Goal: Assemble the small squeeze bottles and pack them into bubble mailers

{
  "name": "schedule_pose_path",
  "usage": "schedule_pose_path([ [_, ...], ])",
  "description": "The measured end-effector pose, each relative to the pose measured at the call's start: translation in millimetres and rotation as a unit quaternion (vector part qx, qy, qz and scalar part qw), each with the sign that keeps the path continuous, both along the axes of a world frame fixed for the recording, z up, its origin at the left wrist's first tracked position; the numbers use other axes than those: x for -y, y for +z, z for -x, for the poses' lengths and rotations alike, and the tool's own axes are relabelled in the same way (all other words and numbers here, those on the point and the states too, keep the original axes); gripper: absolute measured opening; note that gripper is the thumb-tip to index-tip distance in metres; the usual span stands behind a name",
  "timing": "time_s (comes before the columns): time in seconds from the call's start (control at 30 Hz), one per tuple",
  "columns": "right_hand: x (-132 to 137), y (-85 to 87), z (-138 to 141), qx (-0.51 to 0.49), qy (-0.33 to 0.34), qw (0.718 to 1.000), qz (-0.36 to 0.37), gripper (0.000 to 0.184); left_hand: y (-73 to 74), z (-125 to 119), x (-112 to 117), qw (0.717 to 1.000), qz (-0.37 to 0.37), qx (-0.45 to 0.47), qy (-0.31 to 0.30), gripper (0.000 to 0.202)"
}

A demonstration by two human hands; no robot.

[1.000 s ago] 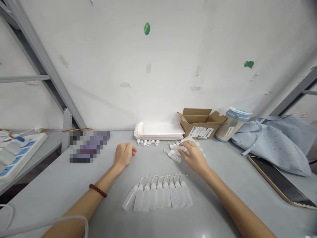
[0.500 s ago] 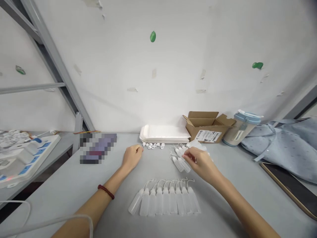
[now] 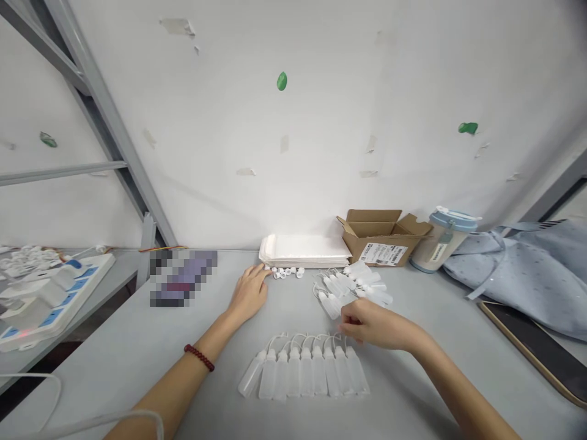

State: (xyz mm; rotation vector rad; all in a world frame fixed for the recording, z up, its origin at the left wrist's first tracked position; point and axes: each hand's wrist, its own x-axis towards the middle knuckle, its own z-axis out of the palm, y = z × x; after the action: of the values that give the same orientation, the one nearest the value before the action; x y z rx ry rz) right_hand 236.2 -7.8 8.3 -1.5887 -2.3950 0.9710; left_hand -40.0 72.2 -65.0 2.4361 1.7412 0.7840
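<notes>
Right fingers curl near the row of bottles.

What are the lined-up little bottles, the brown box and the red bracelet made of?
The lined-up bottles look like plastic with a frosted finish: they're whitish and partly see-through. The brown box seems to be matte cardboard, judging by its color and folded flaps. The red bracelet shows small dark beads, maybe wood or plastic; they're too small to tell.
</notes>
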Motion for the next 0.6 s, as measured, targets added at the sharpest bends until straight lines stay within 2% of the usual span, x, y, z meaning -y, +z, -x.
schedule_pose_path([
  [0.13, 0.4, 4.3, -7.7, 0.037, 0.018, 0.991, 0.126, 0.026, -0.2, -0.1, -0.1, 1.0, -0.003, 0.0, -0.002, 0.043],
  [0.27, 1.1, 4.9, -8.6, 0.054, 0.017, 0.976, 0.212, 0.023, 1.2, -1.9, 2.1, 1.0, 0.005, -0.005, -0.014, 0.044],
  [0.43, 1.7, 1.9, -5.9, 0.059, 0.021, 0.967, 0.248, 0.025, 3.7, -3.8, 4.3, 0.999, 0.01, -0.012, -0.028, 0.044],
  [0.6, 1.0, -0.2, 0.4, 0.081, 0.008, 0.968, 0.237, 0.028, 3.7, -4.2, 5.9, 0.999, 0.015, -0.015, -0.035, 0.047],
])
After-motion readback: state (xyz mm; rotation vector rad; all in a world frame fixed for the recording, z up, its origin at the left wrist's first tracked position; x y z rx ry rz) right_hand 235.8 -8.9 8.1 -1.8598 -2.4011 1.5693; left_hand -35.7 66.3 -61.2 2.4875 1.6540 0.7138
